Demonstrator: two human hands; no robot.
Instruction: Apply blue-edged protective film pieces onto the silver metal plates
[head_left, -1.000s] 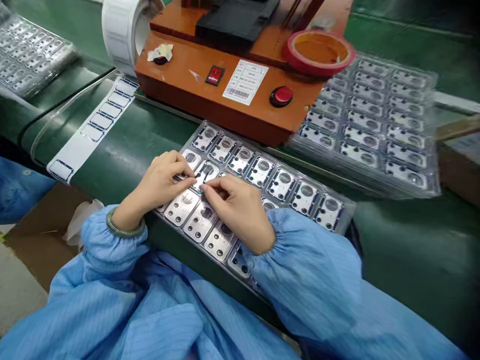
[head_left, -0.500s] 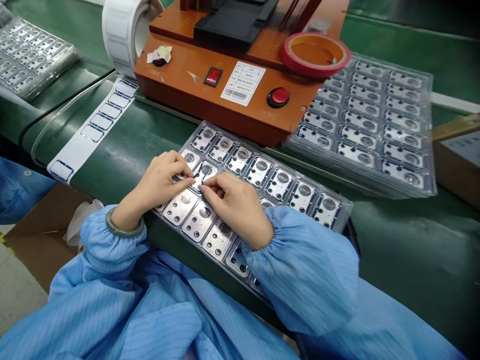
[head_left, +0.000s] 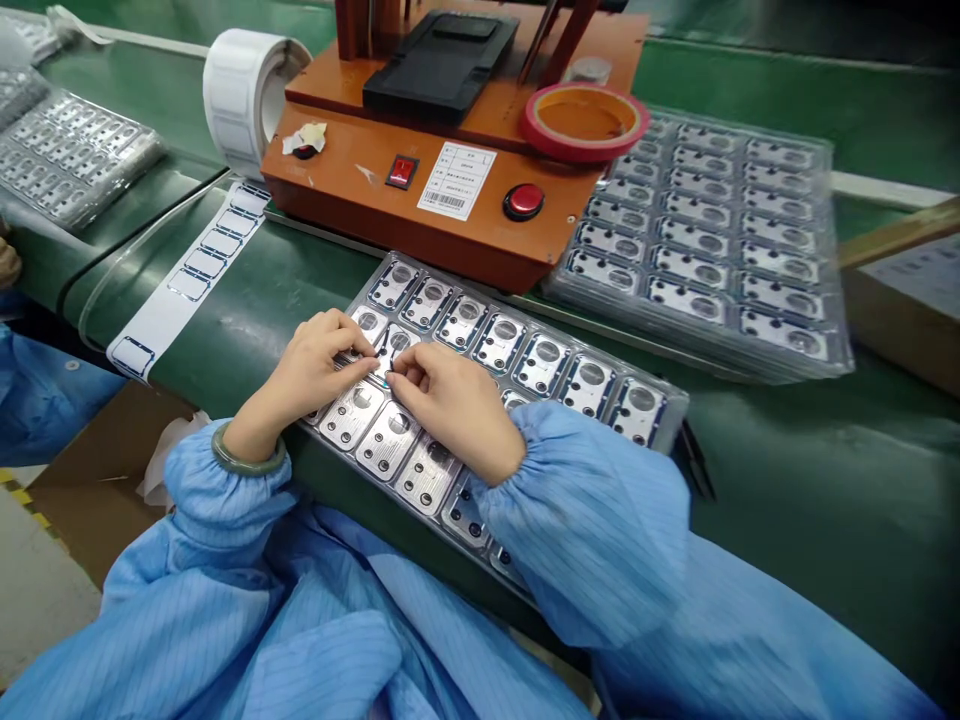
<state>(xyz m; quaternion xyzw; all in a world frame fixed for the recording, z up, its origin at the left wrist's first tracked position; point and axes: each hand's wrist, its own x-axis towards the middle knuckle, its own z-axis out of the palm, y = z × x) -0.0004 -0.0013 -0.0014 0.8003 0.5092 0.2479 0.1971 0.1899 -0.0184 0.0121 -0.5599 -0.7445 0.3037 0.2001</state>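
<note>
A clear plastic tray (head_left: 679, 408) of silvery metal plates lies at a slant in front of me. Several plates in its far row carry dark blue outlines, while several in the near row look bare. Over a plate in the middle row, my left hand (head_left: 311, 368) is closed in a pinch at the plate's left side. My right hand (head_left: 459, 402) pinches beside it, thumb and forefinger together. Between the fingertips shows a thin dark adhesive frame (head_left: 392, 352), narrow as a thread. How much of it touches the plate I cannot tell.
An orange machine (head_left: 360, 215) with red buttons stands behind the tray, a red tape roll (head_left: 551, 150) on it. Left of it is a label roll (head_left: 232, 95) with its backing strip (head_left: 161, 300) of outlines. Stacked trays (head_left: 787, 345) stand right. A co-worker's sleeve (head_left: 52, 400) shows at left.
The view has shifted slightly, so the machine and tray sit further left. Both hands stay pinched over the same plate, with little finger movement. Part of a co-worker's hand now shows at the left edge.
</note>
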